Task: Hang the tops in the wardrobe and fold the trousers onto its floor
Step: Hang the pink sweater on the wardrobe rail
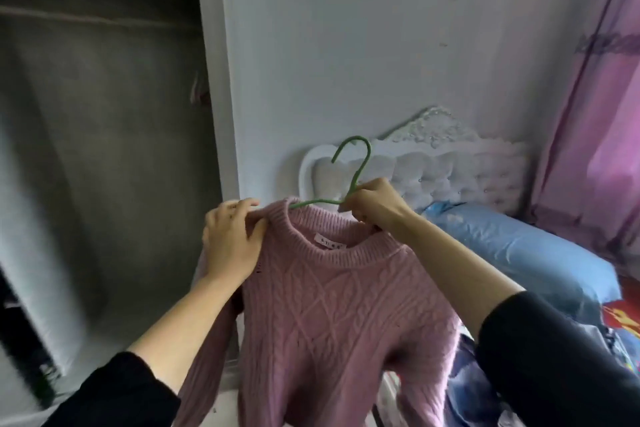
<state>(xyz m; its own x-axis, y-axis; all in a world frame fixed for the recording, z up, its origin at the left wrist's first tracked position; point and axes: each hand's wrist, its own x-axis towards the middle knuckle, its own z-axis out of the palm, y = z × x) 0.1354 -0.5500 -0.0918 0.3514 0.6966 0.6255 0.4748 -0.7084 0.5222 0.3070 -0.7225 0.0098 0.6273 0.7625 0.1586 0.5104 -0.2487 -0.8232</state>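
Note:
A pink cable-knit sweater (332, 315) hangs in front of me, held up between both hands. A green hanger (353, 163) sticks out of its neck, hook pointing up. My right hand (372, 203) grips the hanger just below the hook, at the collar's right side. My left hand (232, 239) holds the sweater's left shoulder, fingers curled over the collar edge. The open wardrobe (104, 132) stands to the left, its rail (97, 15) running under the top shelf; its floor is out of sight.
The wardrobe's white side panel (214, 80) stands between the opening and the pale wall. A white padded headboard (450, 166), a blue pillow (526, 253) and a heap of clothes (460, 392) lie to the right. Pink curtains (602, 114) hang at the far right.

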